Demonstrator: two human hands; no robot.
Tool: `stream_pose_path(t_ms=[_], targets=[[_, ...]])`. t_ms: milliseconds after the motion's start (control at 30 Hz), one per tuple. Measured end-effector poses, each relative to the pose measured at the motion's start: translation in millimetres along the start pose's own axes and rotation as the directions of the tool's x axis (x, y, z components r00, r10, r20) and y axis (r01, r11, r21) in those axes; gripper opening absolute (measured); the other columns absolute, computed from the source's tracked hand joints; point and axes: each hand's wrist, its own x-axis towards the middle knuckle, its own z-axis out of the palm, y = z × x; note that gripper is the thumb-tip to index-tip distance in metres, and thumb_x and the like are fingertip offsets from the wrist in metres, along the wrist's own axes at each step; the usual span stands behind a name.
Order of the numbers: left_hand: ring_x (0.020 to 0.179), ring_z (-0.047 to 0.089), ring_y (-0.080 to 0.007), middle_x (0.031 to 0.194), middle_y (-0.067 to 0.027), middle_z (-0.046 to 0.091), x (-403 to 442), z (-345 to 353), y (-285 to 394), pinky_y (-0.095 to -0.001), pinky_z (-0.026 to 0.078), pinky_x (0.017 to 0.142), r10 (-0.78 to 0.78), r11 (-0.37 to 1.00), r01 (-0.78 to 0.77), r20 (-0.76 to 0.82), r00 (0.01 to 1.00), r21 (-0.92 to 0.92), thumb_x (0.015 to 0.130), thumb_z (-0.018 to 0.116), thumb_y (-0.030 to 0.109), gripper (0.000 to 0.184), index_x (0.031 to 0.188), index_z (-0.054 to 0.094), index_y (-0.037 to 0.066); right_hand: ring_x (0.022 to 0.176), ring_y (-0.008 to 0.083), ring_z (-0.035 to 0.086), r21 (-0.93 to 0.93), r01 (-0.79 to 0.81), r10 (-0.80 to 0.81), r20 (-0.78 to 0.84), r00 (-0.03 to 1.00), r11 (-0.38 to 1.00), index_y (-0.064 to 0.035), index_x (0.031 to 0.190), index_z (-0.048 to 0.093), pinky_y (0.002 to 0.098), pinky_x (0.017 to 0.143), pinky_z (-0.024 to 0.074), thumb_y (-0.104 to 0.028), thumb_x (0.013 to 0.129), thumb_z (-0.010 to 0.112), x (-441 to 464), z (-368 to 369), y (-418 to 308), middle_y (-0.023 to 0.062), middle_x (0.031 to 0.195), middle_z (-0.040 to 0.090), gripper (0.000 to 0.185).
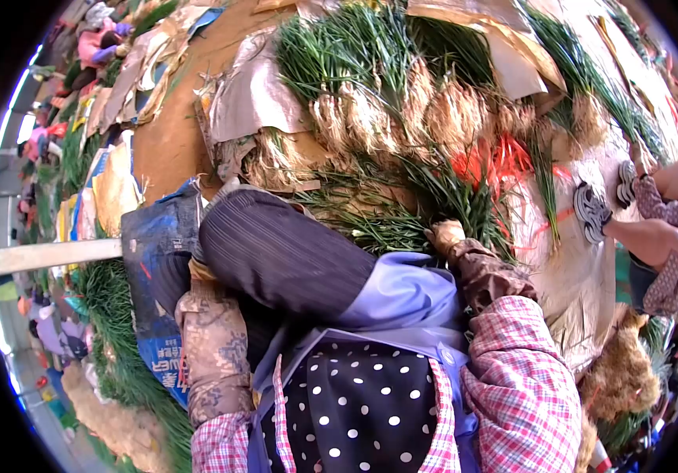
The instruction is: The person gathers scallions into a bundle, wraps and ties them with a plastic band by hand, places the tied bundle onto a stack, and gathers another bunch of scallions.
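My right hand [447, 235] reaches down at the near edge of a loose heap of green onions [386, 225]. Its fingers are curled around some of the dark green leaves. A patterned sleeve cover leads to my left hand [202, 272], low beside my bent knee; its fingers are mostly hidden, and I cannot tell what it holds. Beyond the heap lie several bunches of green onions [347, 55] with pale stringy roots [362, 118] facing me. A tangle of red plastic ties [492, 165] lies just past my right hand.
A co-worker's legs and sandals [591, 213] are at the right. Cardboard and paper sheets [256, 87] cover the floor. On the left are a blue printed sack [157, 292], a pale beam [55, 256] and more greens [110, 323]. Other people sit farther left.
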Motion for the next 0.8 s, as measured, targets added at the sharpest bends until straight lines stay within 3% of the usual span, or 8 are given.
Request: stream_pose_path(t_ms=[100, 167, 267, 433, 533, 567, 800], targets=[[0.1, 0.06, -0.0209, 0.11, -0.0155, 0.062, -44.7, -41.5, -25.2, -0.0342, 0.048, 0.09, -0.12, 0.993, 0.118, -0.22, 0.968, -0.02, 0.091, 0.053, 0.046, 0.054, 0.121, 0.053, 0.001, 0.075, 0.0319, 0.065, -0.086, -0.133, 0.146, 0.168, 0.975, 0.987, -0.0092, 0.078, 0.069, 0.0427, 0.074, 0.0465, -0.043, 0.087, 0.047, -46.8, 37.4, -1.6, 0.0114, 0.074, 0.067, 0.041], [0.1, 0.06, -0.021, 0.11, -0.0155, 0.062, -63.8, -69.2, -54.4, -0.0343, 0.048, 0.09, -0.211, 0.977, 0.206, -0.39, 0.896, -0.055, 0.091, 0.053, 0.046, 0.053, 0.121, 0.053, 0.001, 0.077, 0.0318, 0.065, -0.07, -0.193, 0.205, 0.241, 0.949, 0.979, -0.0097, 0.081, 0.069, 0.0425, 0.075, 0.0472, -0.042, 0.086, 0.048, -83.1, 53.9, -8.4, 0.0119, 0.077, 0.067, 0.039], [0.1, 0.06, -0.0211, 0.11, -0.0154, 0.062, -75.9, -86.1, -93.0, -0.0345, 0.048, 0.089, -0.274, 0.96, 0.259, -0.507, 0.817, -0.102, 0.091, 0.053, 0.045, 0.053, 0.12, 0.053, 0.001, 0.08, 0.0317, 0.065, -0.012, -0.276, 0.264, 0.331, 0.906, 0.961, -0.0105, 0.085, 0.069, 0.0421, 0.076, 0.0483, -0.041, 0.085, 0.05, -151.1, 79.0, -26.5, 0.0127, 0.082, 0.067, 0.036], [0.1, 0.06, -0.0213, 0.11, -0.0153, 0.062, -52.0, -88.9, -129.6, -0.0348, 0.048, 0.089, -0.293, 0.955, 0.275, -0.514, 0.806, -0.113, 0.091, 0.053, 0.045, 0.053, 0.12, 0.053, 0.0, 0.086, 0.0316, 0.065, 0.067, -0.432, 0.355, 0.464, 0.812, 0.9, -0.0119, 0.091, 0.07, 0.0414, 0.077, 0.05, -0.038, 0.083, 0.052, -285.7, 99.8, -49.3, 0.014, 0.089, 0.068, 0.033], [0.1, 0.06, -0.0214, 0.11, -0.0153, 0.062, -39.8, -85.0, -133.6, -0.0349, 0.049, 0.089, -0.291, 0.955, 0.282, -0.502, 0.814, -0.097, 0.091, 0.053, 0.045, 0.053, 0.12, 0.053, 0.0, 0.09, 0.0315, 0.065, 0.108, -0.53, 0.382, 0.577, 0.722, 0.841, -0.0127, 0.095, 0.071, 0.041, 0.078, 0.0511, -0.036, 0.082, 0.053, -349.3, 94.6, -66.0, 0.0148, 0.094, 0.068, 0.032], [0.1, 0.06, -0.0214, 0.11, -0.0153, 0.062, -34.7, -86.4, -133.6, -0.035, 0.049, 0.089, -0.289, 0.955, 0.281, -0.497, 0.818, -0.092, 0.091, 0.053, 0.045, 0.053, 0.12, 0.053, 0.0, 0.089, 0.0323, 0.065, 0.099, -0.604, 0.407, 0.651, 0.64, 0.791, -0.0122, 0.097, 0.07, 0.0409, 0.078, 0.0513, -0.034, 0.082, 0.054, -358.2, 92.2, -74.1, 0.0159, 0.095, 0.067, 0.031], [0.1, 0.06, -0.0216, 0.111, -0.0152, 0.062, -16.4, -85.4, -134.3, -0.0354, 0.049, 0.089, -0.301, 0.95, 0.3, -0.488, 0.819, -0.081, 0.091, 0.053, 0.044, 0.053, 0.12, 0.053, -0.001, 0.095, 0.0329, 0.062, 0.217, -0.674, 0.325, 0.746, 0.582, 0.706, -0.008, 0.1, 0.068, 0.0402, 0.081, 0.0495, -0.037, 0.076, 0.064, -415.2, 36.7, -82.0, 0.0189, 0.101, 0.065, 0.037]])
